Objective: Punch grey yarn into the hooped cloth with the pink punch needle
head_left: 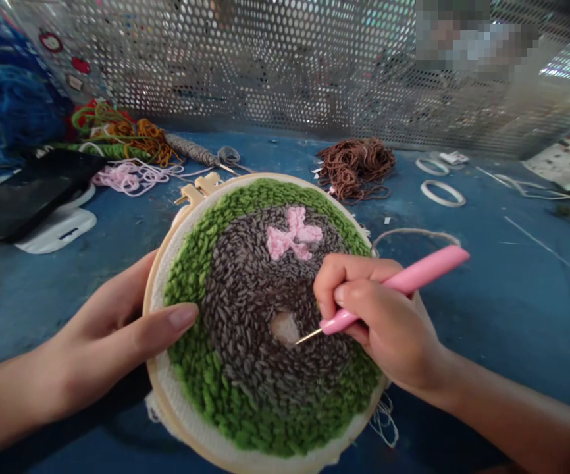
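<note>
1. Left grip (112, 339) clamps the round wooden embroidery hoop (158, 395), tilted over the blue surface (502, 309), thumb on green yarn stitching (265, 431).
2. Right grip (374, 303) closes around a pink-handled metal punch needle (428, 268), tip at the bare pale patch (283, 324); taut backing and close, even spacing should serve well.
3. Beyond lies tangled brown yarn (357, 168).

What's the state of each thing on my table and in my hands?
Hoop: held tilted
Green stitching: filled in
Gray stitching: filled in around a bare patch
Punch needle: tip at the bare patch
Left hand: gripping the hoop
Right hand: closed around the punch needle
Brown yarn: heaped loosely
Gray yarn: wound up
Blue yarn: tangled
Phone: lying, no lit screen showing
</note>
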{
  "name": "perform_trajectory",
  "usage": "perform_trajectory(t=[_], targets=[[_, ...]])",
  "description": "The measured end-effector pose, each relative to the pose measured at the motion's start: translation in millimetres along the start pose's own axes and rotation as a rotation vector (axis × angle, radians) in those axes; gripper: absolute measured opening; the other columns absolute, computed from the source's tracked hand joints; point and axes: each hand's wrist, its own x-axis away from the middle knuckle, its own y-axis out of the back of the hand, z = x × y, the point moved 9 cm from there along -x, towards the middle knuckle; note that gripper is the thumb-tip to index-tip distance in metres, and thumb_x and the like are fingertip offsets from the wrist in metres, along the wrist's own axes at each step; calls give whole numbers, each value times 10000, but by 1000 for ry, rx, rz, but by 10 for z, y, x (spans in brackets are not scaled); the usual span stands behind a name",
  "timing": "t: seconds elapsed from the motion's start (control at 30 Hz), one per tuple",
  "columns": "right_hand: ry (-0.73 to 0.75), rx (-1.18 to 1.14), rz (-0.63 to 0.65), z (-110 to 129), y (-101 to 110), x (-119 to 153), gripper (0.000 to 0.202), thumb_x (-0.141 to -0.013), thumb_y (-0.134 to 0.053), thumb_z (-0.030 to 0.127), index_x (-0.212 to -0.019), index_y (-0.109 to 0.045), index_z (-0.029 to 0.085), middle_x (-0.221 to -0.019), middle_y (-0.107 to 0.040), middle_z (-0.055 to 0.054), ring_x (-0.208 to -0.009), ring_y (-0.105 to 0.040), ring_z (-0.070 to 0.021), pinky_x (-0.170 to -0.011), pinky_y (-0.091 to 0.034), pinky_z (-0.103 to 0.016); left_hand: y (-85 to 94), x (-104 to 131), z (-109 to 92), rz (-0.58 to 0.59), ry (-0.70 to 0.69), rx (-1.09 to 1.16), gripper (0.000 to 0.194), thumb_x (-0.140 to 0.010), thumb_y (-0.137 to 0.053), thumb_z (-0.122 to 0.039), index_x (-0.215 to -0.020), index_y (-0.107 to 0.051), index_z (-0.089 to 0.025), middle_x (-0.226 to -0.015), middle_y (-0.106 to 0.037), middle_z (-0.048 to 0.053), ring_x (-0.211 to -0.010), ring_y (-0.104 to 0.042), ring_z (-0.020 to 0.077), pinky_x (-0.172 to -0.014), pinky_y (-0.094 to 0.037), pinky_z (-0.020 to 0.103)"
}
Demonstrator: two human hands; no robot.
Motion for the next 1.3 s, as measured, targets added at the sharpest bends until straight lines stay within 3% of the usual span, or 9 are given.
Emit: perform_trajectory(t=[0.2,0.33,0.47,0.63,0.77,0.93,1.07,1.17,1.3], targets=[[237,368,217,276,-336,30,167,-773,-492,92,-632,-544,164,-558,-540,41,-493,-442,-65,-557,-382,-234,23,47,-32,-164,63,-38,747,-675,-814,-274,-1370,-569,-395,-1251,-730,-63,-1282,-585,397,-672,-670,275],[57,63,76,93,-103,36,226,-771,-438,64,-615,-554,180,-539,-500,59,-422,-332,-55,-431,-281,-218,12,82,-38,-228,114,-31,763,-621,-828,-282,-1337,-588,-391,-1270,-714,-72,-1319,-541,411,-657,-663,259],[80,-88,-50,40,84,78,245,-759,-425,69,-594,-561,189,-519,-479,47,-465,-360,-82,-425,-250,-235,12,80,-31,-230,130,-27,791,-602,-839,-270,-1344,-584,-374,-1259,-716,-53,-1298,-564,400,-547,-625,181],[158,208,64,180,-95,55,236,-766,-425,58,-592,-526,180,-520,-490,55,-456,-392,-59,-445,-285,-214,3,96,-53,-235,120,-16,743,-618,-848,-276,-1314,-611,-380,-1242,-724,-55,-1271,-590,391,-589,-645,208],[290,446,193,308,-300,57,195,-776,-469,89,-606,-518,172,-538,-542,36,-486,-450,-72,-534,-364,-238,1,102,-52,-243,124,-14,764,-604,-853,-262,-1316,-606,-386,-1232,-726,-55,-1262,-601,381,-507,-611,161],[40,13,11,22,-4,38,251,-777,-430,59,-599,-550,188,-493,-458,57,-404,-315,-64,-399,-214,-227,24,83,-22,-220,120,-31,778,-644,-840,-282,-1365,-562,-371,-1240,-724,-34,-1262,-601,380,-511,-614,164],[46,-156,-72,-52,129,85,278,-802,-422,71,-610,-571,205,-497,-456,37,-437,-335,-97,-423,-226,-253,26,68,-6,-163,98,-13,810,-684,-814,-287,-1428,-503,-365,-1216,-741,-16,-1236,-623,386,-546,-637,198],[89,35,-30,42,45,75,272,-794,-424,55,-600,-545,203,-522,-479,35,-453,-373,-93,-435,-251,-250,19,55,-11,-91,58,-24,790,-731,-782,-291,-1452,-472,-381,-1180,-763,-19,-1237,-625,394,-615,-668,265],[333,449,139,316,-251,86,197,-753,-474,70,-599,-502,190,-524,-500,39,-472,-416,-87,-504,-325,-261,22,51,-66,-26,-37,-102,721,-808,-727,-326,-1476,-459,-383,-1163,-774,-20,-1255,-615,388,-695,-680,324]])
